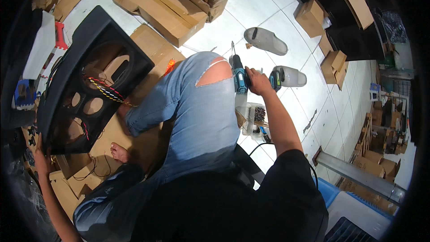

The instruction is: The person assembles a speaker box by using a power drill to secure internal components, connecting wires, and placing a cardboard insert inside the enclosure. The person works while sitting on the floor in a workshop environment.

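In my right hand (pixel 260 82) is a teal and black cordless drill (pixel 239 76), its long bit pointing away from me. The fingers wrap round its grip, to the right of my raised knee. On the left a black speaker cabinet (pixel 62 80) stands tilted, with several round cutouts. Red, yellow, black and white wires (pixel 105 89) hang out through its openings. My left hand (pixel 41 156) grips the cabinet's near lower corner; some fingers are hidden behind it. Just below the drill, a clear plastic box (pixel 245 125) holds dark screws (pixel 260 114).
Flattened cardboard (pixel 150 40) lies under the cabinet and my foot. Cardboard boxes (pixel 156 9) stand at the far side. Two grey slippers (pixel 266 41) rest on the white tiles. A metal post (pixel 354 172) and a white and blue bin (pixel 358 210) are at the near right.
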Action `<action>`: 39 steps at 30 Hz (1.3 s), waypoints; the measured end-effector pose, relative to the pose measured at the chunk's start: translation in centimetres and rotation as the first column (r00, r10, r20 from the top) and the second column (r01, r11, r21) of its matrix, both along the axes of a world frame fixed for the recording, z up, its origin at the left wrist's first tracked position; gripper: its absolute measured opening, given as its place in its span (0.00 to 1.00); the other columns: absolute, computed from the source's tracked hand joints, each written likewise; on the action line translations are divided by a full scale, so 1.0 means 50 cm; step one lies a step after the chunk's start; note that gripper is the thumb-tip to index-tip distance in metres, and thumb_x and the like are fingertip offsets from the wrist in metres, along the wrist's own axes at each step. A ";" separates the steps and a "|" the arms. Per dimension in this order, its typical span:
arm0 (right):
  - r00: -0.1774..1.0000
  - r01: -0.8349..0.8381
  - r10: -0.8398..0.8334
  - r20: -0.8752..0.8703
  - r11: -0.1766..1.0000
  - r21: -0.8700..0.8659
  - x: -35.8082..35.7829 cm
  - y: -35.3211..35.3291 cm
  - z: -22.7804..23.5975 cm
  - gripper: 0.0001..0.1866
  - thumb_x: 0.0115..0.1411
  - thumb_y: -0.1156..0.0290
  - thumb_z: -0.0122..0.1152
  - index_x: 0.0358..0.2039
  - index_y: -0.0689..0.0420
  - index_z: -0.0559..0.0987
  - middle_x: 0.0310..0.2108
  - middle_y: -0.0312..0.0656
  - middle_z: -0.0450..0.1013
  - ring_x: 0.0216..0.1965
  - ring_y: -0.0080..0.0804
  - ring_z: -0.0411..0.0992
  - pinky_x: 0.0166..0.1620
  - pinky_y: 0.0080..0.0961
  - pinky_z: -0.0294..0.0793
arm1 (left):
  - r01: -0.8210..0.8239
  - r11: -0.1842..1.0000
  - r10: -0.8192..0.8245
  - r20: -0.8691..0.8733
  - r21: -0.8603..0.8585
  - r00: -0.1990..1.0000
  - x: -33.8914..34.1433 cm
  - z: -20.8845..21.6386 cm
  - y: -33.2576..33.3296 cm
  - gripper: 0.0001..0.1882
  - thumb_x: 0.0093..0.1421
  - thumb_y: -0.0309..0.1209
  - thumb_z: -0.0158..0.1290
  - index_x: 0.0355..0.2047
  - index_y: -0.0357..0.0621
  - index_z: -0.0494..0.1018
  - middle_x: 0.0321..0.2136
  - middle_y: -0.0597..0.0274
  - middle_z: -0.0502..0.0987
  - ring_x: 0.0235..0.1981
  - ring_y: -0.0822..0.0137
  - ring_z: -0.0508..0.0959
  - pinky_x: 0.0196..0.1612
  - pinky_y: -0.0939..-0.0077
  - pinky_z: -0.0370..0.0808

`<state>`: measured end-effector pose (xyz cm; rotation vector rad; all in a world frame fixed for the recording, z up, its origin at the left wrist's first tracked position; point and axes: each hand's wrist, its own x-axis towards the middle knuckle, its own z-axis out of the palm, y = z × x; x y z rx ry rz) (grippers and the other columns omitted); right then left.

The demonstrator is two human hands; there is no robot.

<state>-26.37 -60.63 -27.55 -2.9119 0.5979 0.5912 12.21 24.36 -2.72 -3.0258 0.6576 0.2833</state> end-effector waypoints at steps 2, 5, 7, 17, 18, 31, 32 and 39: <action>0.998 -0.035 0.033 -0.049 0.998 -0.048 -0.003 -0.039 -0.006 0.47 0.50 0.77 0.63 0.71 0.51 0.56 0.57 0.44 0.69 0.53 0.48 0.75 0.55 0.49 0.73 | -0.068 0.997 0.068 0.022 0.019 0.997 -0.034 0.004 -0.046 0.41 0.60 0.17 0.56 0.72 0.47 0.54 0.63 0.36 0.67 0.63 0.39 0.69 0.62 0.53 0.70; 0.994 -0.062 0.057 -0.090 0.996 -0.058 -0.025 -0.081 -0.021 0.46 0.49 0.79 0.63 0.69 0.50 0.58 0.55 0.44 0.70 0.50 0.47 0.77 0.52 0.48 0.75 | -0.074 0.997 0.073 0.044 0.016 0.996 -0.046 -0.002 -0.053 0.44 0.60 0.20 0.58 0.73 0.48 0.51 0.65 0.38 0.65 0.64 0.39 0.68 0.63 0.53 0.69; 0.990 -0.075 0.067 -0.127 0.995 -0.059 -0.044 -0.086 -0.034 0.45 0.48 0.79 0.66 0.67 0.51 0.60 0.53 0.44 0.71 0.48 0.46 0.78 0.50 0.44 0.77 | -0.041 0.997 0.034 0.104 0.068 0.994 -0.051 -0.005 -0.043 0.43 0.61 0.22 0.58 0.73 0.49 0.51 0.65 0.39 0.65 0.64 0.40 0.68 0.62 0.54 0.69; 0.994 0.065 -0.043 -0.096 0.970 0.233 -0.125 -0.054 -0.071 0.37 0.46 0.68 0.69 0.59 0.55 0.70 0.55 0.51 0.74 0.55 0.51 0.74 0.56 0.43 0.75 | -0.110 0.994 0.107 0.109 0.025 0.988 -0.071 0.022 -0.037 0.25 0.65 0.28 0.56 0.60 0.34 0.66 0.56 0.36 0.70 0.56 0.39 0.73 0.57 0.53 0.70; 0.993 0.082 -0.056 -0.103 0.960 0.266 -0.124 -0.058 -0.077 0.35 0.46 0.66 0.69 0.58 0.56 0.72 0.55 0.52 0.75 0.55 0.51 0.74 0.56 0.43 0.75 | 0.052 0.998 -0.064 0.340 0.045 0.938 -0.076 0.011 -0.037 0.16 0.66 0.31 0.56 0.48 0.31 0.71 0.44 0.37 0.75 0.47 0.42 0.77 0.50 0.56 0.73; 0.475 -0.041 -0.524 0.707 0.789 0.613 0.229 0.198 0.224 0.17 0.67 0.75 0.57 0.55 0.65 0.77 0.47 0.47 0.78 0.47 0.30 0.76 0.50 0.29 0.77 | -0.078 0.992 0.120 -0.543 0.100 0.831 -0.112 -0.099 -0.140 0.25 0.63 0.50 0.57 0.36 0.35 0.81 0.36 0.40 0.82 0.42 0.44 0.81 0.48 0.54 0.76; 0.495 -0.110 -0.500 0.710 0.775 0.623 0.263 0.240 0.264 0.16 0.68 0.76 0.57 0.55 0.66 0.77 0.47 0.47 0.78 0.47 0.30 0.76 0.51 0.28 0.77 | -0.107 0.990 0.140 -0.570 0.091 0.810 -0.104 -0.118 -0.144 0.23 0.62 0.48 0.58 0.36 0.35 0.81 0.36 0.40 0.82 0.42 0.44 0.82 0.48 0.54 0.76; 0.734 -0.529 0.284 0.617 0.809 0.257 0.393 0.526 0.302 0.19 0.59 0.74 0.62 0.52 0.63 0.78 0.39 0.52 0.78 0.40 0.41 0.78 0.47 0.33 0.75 | -0.472 0.783 0.374 -0.301 -0.405 0.877 -0.074 -0.297 -0.194 0.17 0.60 0.44 0.62 0.35 0.42 0.79 0.32 0.51 0.83 0.37 0.58 0.84 0.40 0.61 0.77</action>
